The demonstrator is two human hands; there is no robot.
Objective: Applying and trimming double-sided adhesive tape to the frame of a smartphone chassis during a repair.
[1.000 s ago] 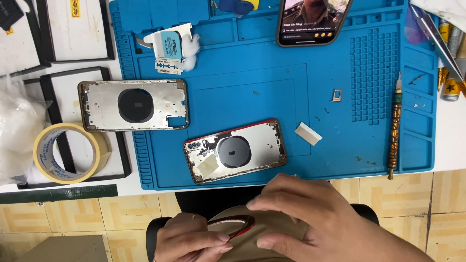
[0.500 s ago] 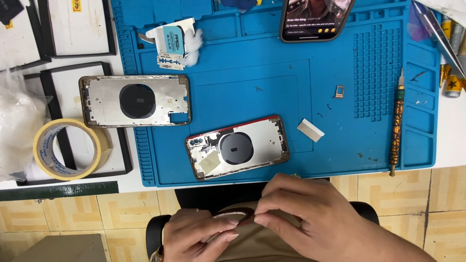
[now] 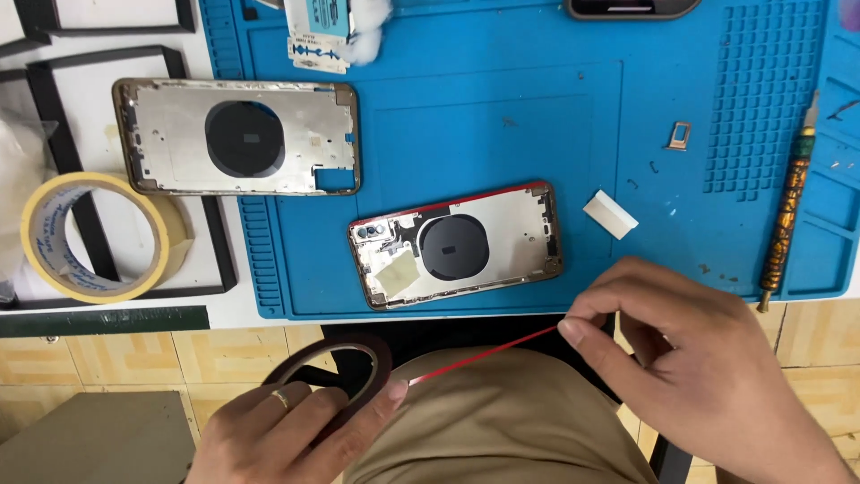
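Blue silicone repair mat (image 3: 502, 125) on a white bench, tiled floor below; the work happens over the lap, short of the mat's near edge.

Left hand (image 3: 287, 430) is closed around a dark roll of thin red tape (image 3: 333, 381), thumb pressing where the strip leaves it. Right hand (image 3: 690, 358) pinches the free end between thumb and forefinger. Red strip (image 3: 488, 351) runs taut between the two.

Just beyond the strip: red-edged phone housing (image 3: 457, 244), open side up. Further left, gold-edged housing (image 3: 237, 136) and masking tape roll (image 3: 94, 235). Right of the grip, a small white tab (image 3: 610, 214) and a screwdriver (image 3: 786, 211).

Risks, as judged: a strip this narrow can twist or fold onto itself if tension slackens; fingertip contact may foul the adhesive; an uneven pull could snap it.
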